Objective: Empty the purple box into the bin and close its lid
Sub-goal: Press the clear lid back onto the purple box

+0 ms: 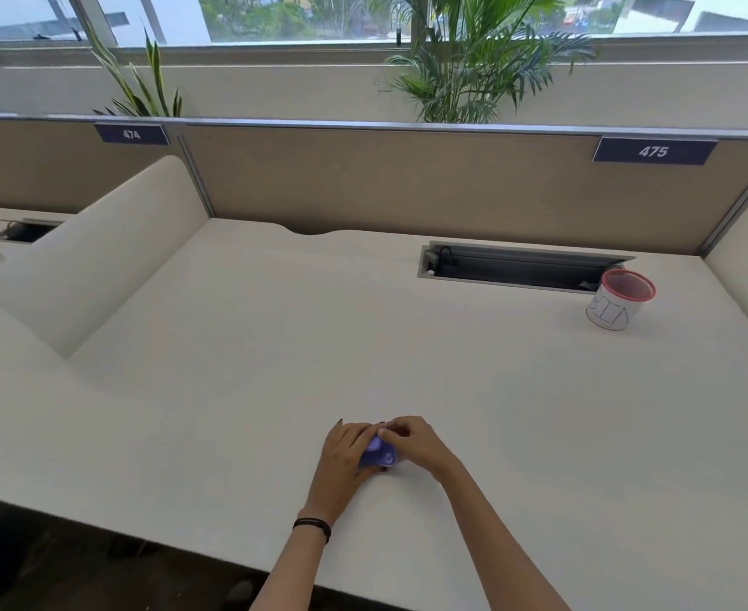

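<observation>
Low in the frame's centre, on the white desk: purple box wedged between left hand and right hand, both clasped around it, fingers meeting over its top. Mostly covered; lid state impossible to tell. Far off at right edge, well apart: bin, red-rimmed, lettering partly cut off

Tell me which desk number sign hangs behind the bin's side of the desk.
The 475 sign, on the partition at the far right above the bin. The 474 sign hangs far left, over the neighbouring desk.
</observation>
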Demonstrator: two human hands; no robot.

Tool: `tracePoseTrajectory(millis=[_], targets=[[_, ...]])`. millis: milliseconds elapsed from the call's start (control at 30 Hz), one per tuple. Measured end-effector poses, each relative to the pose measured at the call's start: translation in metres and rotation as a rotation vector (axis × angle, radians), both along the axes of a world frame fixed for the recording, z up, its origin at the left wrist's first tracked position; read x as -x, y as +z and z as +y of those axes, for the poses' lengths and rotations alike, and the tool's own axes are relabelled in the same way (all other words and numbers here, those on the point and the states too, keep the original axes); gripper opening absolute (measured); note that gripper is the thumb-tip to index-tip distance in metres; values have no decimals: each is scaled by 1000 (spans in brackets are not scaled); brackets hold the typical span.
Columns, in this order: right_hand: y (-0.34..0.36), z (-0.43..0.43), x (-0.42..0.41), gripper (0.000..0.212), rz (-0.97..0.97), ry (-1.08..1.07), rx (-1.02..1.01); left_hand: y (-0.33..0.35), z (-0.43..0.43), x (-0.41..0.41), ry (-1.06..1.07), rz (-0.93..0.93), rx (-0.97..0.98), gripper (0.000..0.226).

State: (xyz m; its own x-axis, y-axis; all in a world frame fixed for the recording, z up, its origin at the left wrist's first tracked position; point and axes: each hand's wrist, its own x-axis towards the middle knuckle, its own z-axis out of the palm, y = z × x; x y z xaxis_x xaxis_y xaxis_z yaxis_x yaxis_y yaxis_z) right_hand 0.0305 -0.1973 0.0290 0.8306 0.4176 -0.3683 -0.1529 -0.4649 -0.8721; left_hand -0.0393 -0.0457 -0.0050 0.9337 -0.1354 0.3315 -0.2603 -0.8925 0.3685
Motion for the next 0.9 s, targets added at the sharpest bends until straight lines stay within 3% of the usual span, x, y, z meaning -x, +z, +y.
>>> tracePoseTrajectory(millis=[167, 633, 900], targets=[[4, 5, 6, 23, -69, 135, 66, -3, 3, 12, 33, -8, -29, 51], [22, 18, 9, 27, -129, 126, 294, -3, 0, 17, 52, 36, 30, 52], [29, 18, 0, 28, -139, 207, 457, 5, 2, 13, -13, 106, 80, 66]])
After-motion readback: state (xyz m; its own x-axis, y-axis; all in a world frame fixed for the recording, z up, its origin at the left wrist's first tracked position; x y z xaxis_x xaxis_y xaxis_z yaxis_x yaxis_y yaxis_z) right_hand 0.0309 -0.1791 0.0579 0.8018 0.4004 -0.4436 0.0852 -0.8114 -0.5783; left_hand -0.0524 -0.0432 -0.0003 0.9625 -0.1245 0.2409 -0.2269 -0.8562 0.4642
